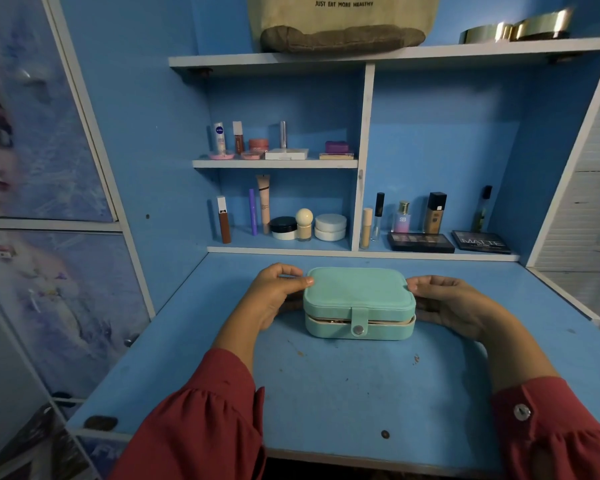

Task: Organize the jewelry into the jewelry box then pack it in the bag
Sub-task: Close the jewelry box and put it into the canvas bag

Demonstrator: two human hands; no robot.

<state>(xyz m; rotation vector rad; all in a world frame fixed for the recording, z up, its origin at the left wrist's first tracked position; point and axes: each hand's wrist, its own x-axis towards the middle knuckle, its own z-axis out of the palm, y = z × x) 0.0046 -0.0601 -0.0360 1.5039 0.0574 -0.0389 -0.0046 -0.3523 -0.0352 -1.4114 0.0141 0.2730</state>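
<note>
The mint jewelry box (359,303) sits on the blue bench (326,393) between both hands, snap tab fastened. The left hand (278,296) and right hand (444,303) grip its sides. The bag (343,22) stands on the shelf above.

On the blue desk (343,393), shelves at twelve o'clock hold cosmetics bottles (435,213), two eyeshadow palettes (420,242), white jars (329,226), with gold tins (515,29) at one o'clock.
</note>
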